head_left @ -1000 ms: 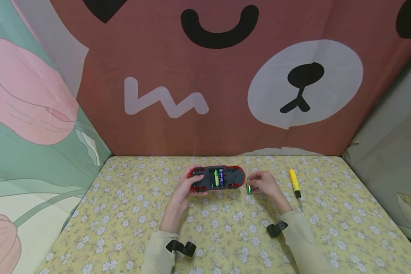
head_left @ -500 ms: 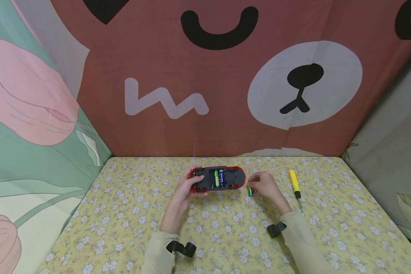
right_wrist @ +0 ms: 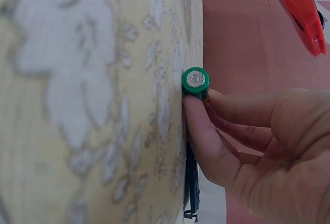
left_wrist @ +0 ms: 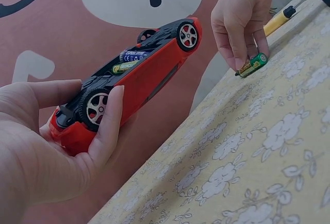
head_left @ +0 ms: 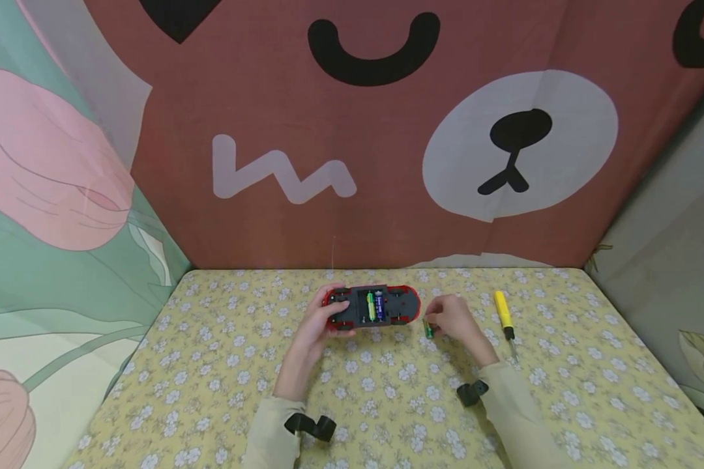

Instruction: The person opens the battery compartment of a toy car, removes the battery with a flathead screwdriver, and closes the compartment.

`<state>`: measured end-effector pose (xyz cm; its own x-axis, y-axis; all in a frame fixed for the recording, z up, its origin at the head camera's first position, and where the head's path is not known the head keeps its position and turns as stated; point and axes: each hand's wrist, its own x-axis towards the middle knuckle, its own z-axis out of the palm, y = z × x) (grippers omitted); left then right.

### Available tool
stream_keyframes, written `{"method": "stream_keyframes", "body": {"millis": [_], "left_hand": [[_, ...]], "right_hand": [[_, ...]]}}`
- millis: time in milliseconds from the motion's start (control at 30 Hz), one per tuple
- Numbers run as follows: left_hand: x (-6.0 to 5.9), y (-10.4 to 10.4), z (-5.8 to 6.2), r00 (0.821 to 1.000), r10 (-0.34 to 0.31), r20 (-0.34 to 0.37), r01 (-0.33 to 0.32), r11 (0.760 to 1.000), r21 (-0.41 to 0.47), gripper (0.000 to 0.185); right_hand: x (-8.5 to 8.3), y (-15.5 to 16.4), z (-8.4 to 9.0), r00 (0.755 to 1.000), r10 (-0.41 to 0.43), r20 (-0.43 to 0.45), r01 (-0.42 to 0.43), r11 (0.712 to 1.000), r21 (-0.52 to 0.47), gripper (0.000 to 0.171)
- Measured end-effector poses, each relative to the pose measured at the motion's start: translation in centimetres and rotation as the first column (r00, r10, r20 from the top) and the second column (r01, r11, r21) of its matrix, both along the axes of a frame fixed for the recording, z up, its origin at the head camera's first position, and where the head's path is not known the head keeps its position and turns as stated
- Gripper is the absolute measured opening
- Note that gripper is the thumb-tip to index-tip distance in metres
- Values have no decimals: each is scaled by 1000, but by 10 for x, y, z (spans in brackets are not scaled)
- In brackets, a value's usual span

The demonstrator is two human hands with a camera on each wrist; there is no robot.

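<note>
My left hand (head_left: 317, 316) grips a red toy car (head_left: 403, 306) by one end, its black underside turned up. In its uncovered battery compartment lie a green battery (head_left: 371, 306) and a blue battery (head_left: 379, 305), side by side, with bare space to their left in the head view. Thumb and fingers of my right hand (head_left: 454, 319) pinch another green battery (left_wrist: 253, 65), just right of the car and low at the tabletop. Its flat metal end faces the camera in the right wrist view.
A yellow-handled screwdriver (head_left: 504, 316) lies on the flowered tablecloth (head_left: 387, 404), right of my right hand. Beyond that hand, a thin black plastic piece (right_wrist: 192, 183) lies on the table in the right wrist view. A printed curtain (head_left: 387, 221) hangs behind the table.
The green battery in my right hand has shifted slightly towards me and changed its tilt, as the fingers close further over it. My left hand and the car stay almost still.
</note>
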<state>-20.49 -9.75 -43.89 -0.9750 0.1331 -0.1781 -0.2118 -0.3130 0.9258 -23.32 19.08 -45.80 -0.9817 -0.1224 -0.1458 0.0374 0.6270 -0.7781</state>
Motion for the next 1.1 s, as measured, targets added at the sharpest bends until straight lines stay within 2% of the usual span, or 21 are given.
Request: {"method": "stream_keyframes", "body": {"millis": [233, 400, 633, 767, 967, 1100], "left_hand": [[2, -1, -1, 1000, -6, -6, 6, 1000, 2, 47], [2, -1, 0, 1000, -15, -5, 15, 1000, 4, 53], [1, 2, -1, 1000, -12, 4, 12, 1000, -10, 50], [2, 4, -1, 1000, -4, 11, 4, 1000, -6, 47], [0, 3, -3, 1000, -2, 14, 3, 1000, -8, 52], [-1, 3, -5, 1000, -3, 11, 3, 1000, -14, 49]], "right_hand": [[1, 1, 1, 1000, 12, 2, -12, 1000, -7, 6], [2, 6, 8, 997, 32, -71, -32, 999, 10, 13], [7, 16, 28, 978, 3, -211, -14, 999, -48, 21], [10, 15, 40, 963, -16, -271, -4, 997, -71, 20], [14, 9, 61, 951, -21, -309, -7, 996, -89, 24], [19, 4, 72, 940, -31, -340, -9, 993, -116, 25]]}}
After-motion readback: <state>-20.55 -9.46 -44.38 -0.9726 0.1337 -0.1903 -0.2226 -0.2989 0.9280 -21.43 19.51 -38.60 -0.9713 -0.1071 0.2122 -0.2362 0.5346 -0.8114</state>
